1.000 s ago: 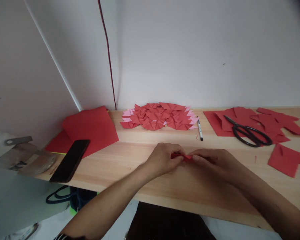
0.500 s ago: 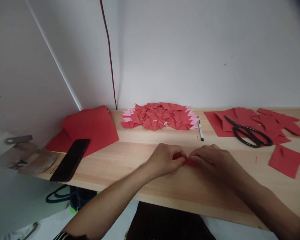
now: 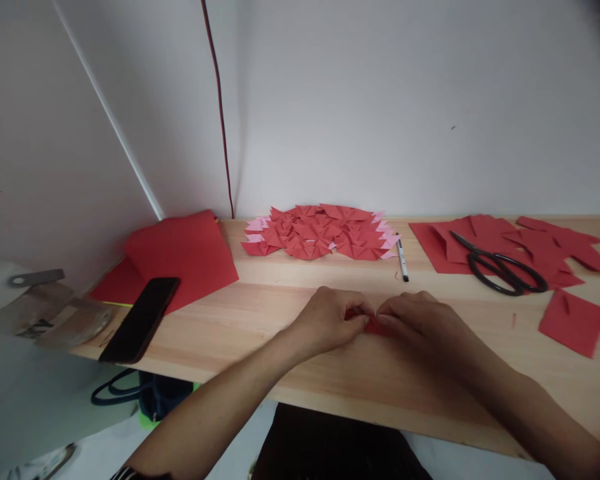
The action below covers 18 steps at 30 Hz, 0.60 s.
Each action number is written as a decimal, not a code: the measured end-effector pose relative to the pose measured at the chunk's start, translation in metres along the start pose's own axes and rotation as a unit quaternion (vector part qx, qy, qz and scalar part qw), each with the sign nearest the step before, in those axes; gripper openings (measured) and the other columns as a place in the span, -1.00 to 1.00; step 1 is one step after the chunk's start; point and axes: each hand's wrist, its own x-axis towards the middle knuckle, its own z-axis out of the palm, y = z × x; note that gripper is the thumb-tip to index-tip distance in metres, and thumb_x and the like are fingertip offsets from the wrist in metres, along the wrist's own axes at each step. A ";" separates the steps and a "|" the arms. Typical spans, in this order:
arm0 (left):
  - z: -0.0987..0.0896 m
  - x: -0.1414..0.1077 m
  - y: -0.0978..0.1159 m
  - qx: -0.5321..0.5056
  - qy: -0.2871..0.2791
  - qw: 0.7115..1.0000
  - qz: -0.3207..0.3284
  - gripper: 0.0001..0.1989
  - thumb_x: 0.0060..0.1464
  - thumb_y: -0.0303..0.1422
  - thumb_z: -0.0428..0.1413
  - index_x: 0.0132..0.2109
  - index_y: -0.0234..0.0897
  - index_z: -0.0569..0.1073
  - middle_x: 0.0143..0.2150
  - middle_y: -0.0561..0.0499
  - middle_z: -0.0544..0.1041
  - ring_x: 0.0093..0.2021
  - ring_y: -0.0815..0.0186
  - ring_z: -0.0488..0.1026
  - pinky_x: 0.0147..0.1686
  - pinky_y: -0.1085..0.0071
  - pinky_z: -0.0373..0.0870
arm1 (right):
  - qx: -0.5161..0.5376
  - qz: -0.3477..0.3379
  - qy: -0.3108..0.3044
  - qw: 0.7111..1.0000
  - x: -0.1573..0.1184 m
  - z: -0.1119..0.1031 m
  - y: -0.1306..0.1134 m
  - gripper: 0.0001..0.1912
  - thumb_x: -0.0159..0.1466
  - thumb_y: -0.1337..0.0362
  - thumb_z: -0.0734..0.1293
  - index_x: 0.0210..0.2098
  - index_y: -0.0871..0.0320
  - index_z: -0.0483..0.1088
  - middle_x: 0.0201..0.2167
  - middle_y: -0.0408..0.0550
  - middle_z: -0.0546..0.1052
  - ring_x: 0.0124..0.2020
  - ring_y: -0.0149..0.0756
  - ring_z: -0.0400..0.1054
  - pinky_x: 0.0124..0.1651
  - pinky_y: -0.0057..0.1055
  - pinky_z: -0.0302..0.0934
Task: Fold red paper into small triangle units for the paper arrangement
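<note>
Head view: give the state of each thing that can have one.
Left hand: pinching the small red paper
Right hand: pinching the same paper
Small red paper: held, mostly hidden
Scissors: blades apparently closed
Phone: lying flat, dark
Pen: lying down; cap unclear
Red-and-pink pieces: folded, piled
Cut red papers: overlapping

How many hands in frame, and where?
2: the left hand and, beside it, the right hand, both pinching red paper over the table, nearer the camera than the pen.
</note>
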 end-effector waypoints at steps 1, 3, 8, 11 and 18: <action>0.000 0.000 0.000 -0.005 -0.001 1.000 -0.004 -0.78 0.01 -0.49 0.03 -0.24 -0.27 0.56 -0.29 0.05 0.59 -0.30 0.37 0.48 -0.24 0.48 0.33 | -0.001 -0.003 0.000 1.000 0.000 0.001 0.000 -0.74 0.35 0.23 0.14 -0.36 0.05 0.41 -0.41 -0.12 0.53 -0.38 -0.27 0.37 -0.22 -0.27 0.14; -0.001 -0.001 0.001 -0.016 -0.004 1.000 -0.013 -0.78 0.01 -0.49 0.03 -0.25 -0.28 0.55 -0.28 0.05 0.59 -0.27 0.37 0.49 -0.22 0.47 0.34 | -0.004 -0.012 0.008 1.000 -0.001 0.002 -0.001 -0.75 0.36 0.23 0.14 -0.37 0.06 0.39 -0.42 -0.11 0.52 -0.38 -0.28 0.36 -0.22 -0.26 0.13; -0.002 0.002 0.002 0.012 0.015 1.000 0.012 -0.84 0.01 -0.48 0.07 -0.29 -0.27 0.54 -0.30 0.06 0.58 -0.27 0.36 0.46 -0.21 0.46 0.33 | -0.018 -0.023 0.030 0.999 -0.001 0.002 -0.005 -0.73 0.37 0.21 0.13 -0.39 0.09 0.36 -0.41 -0.09 0.51 -0.36 -0.27 0.34 -0.21 -0.25 0.09; 0.001 0.005 -0.002 0.097 0.053 0.993 0.049 -0.87 -0.01 -0.52 0.10 -0.34 -0.26 0.53 -0.37 0.06 0.56 -0.26 0.32 0.40 -0.17 0.40 0.29 | -0.019 -0.024 0.032 0.999 -0.001 0.002 -0.005 -0.78 0.37 0.24 0.15 -0.33 0.08 0.38 -0.35 -0.10 0.51 -0.31 -0.26 0.34 -0.18 -0.25 0.07; 0.009 0.004 -0.011 0.317 0.146 0.925 0.150 -0.84 0.19 -0.41 0.01 -0.30 -0.27 0.48 -0.23 -0.03 0.52 -0.07 0.21 0.28 -0.12 0.24 0.13 | -0.085 -0.056 0.109 0.989 0.003 0.002 -0.005 -0.82 0.34 0.39 0.16 -0.31 0.13 0.37 -0.34 -0.06 0.47 -0.28 -0.22 0.27 -0.21 -0.27 0.00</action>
